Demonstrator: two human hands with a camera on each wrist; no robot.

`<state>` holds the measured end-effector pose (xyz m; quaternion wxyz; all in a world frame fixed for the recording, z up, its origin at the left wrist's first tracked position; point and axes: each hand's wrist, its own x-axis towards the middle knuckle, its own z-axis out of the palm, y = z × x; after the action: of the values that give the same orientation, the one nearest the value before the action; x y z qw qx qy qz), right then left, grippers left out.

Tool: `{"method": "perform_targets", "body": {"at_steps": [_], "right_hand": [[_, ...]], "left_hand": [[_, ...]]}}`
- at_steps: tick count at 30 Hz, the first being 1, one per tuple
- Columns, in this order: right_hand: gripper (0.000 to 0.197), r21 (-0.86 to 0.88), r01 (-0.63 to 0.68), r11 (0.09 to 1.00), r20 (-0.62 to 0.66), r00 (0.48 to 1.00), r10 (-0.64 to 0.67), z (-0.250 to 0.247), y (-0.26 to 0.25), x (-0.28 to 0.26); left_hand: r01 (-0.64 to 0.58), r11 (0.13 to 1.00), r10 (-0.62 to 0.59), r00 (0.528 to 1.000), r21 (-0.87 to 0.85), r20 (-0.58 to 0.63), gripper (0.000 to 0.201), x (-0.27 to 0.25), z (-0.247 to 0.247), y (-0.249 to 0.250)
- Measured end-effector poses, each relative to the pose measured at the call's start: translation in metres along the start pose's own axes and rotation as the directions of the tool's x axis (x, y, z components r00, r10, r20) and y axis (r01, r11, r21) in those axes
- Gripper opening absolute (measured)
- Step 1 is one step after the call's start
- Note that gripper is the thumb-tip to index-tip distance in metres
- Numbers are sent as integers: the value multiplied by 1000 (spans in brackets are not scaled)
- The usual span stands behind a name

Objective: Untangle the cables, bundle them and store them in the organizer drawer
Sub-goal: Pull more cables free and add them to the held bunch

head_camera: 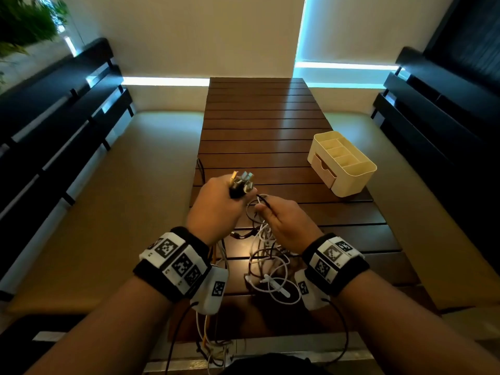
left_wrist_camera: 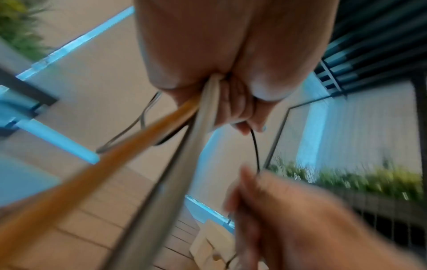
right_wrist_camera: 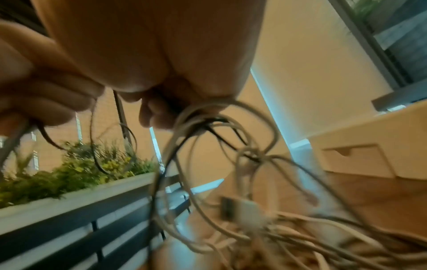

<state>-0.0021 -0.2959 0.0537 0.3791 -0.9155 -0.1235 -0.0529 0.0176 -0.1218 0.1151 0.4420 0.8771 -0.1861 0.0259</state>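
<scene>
1. Nearest: a tangle of white and black cables [head_camera: 266,269] heaped on the slatted wooden table [head_camera: 257,117], some strands trailing over its near edge.
2. Above the heap: right hand [head_camera: 288,224] curled, pinching a thin black cable [head_camera: 263,198] and gripping several loops (blurred in the wrist view).
3. Beside it: left hand [head_camera: 216,209] closed round a bunch of plug ends [head_camera: 241,182], cords hanging below.
4. Farther right: cream organizer [head_camera: 342,163] standing on the table, drawer [head_camera: 324,167] closed.
</scene>
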Motion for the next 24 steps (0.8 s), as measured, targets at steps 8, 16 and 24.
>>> {"method": "perform_targets", "body": {"at_steps": [8,16,24], "right_hand": [[18,-93,-140,986,76,986,147,6,41,-3],[19,-46,-20,999,-169,985,12,-18,30,0],[12,-225,129,966,-111,981,-157,-8,-3,5]], "left_hand": [[142,945,-203,961,-295,-189,21,-6,-5,-2],[154,884,-186,982,442,30,13,-3,-25,-15],[-45,931,-28,980,362,196,19,0,11,4]]}}
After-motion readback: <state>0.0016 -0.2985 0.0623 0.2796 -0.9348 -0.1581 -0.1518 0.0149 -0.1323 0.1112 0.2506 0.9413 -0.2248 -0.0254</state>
